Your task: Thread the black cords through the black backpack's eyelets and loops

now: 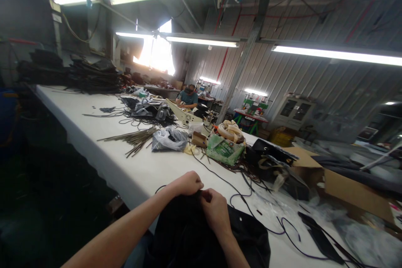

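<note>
Here, black fabric [201, 238] lies bunched.

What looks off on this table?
Nothing looks damaged or spilled. Black cords trail loose across the white table, and thin rods lie fanned out, not bundled. The left hand and right hand pinch black fabric.

Not much gear here: left hand [186, 184] and right hand [216, 213] are both bare. Behind the left wrist, the left forearm [125, 230] is uncovered right back to the frame edge. Same for the short stretch of right forearm [234, 251] below its wrist.
</note>
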A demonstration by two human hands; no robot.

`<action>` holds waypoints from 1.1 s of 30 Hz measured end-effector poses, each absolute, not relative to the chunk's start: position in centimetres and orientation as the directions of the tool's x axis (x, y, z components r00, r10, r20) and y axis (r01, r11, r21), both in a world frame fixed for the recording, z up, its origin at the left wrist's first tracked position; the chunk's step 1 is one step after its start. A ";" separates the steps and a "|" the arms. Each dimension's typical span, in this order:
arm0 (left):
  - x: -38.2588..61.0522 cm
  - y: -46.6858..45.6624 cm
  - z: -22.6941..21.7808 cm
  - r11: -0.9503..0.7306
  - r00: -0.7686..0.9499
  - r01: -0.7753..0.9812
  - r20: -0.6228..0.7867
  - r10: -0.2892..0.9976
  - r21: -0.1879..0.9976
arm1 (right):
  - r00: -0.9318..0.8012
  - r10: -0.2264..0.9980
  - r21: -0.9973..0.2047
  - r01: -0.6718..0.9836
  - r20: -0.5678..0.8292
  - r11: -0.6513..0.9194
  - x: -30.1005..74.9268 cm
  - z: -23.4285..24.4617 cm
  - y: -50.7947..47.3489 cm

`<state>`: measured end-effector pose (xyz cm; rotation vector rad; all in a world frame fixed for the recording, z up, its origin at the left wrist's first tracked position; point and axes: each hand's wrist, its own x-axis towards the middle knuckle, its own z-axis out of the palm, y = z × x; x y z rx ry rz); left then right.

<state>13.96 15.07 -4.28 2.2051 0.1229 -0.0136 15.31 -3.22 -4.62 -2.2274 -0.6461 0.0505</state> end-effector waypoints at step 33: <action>20.5 15.7 -3.9 -0.363 0.913 0.400 -0.329 0.243 0.842 | 0.873 0.476 -0.457 0.467 0.104 -0.757 13.0 -1.9 -8.7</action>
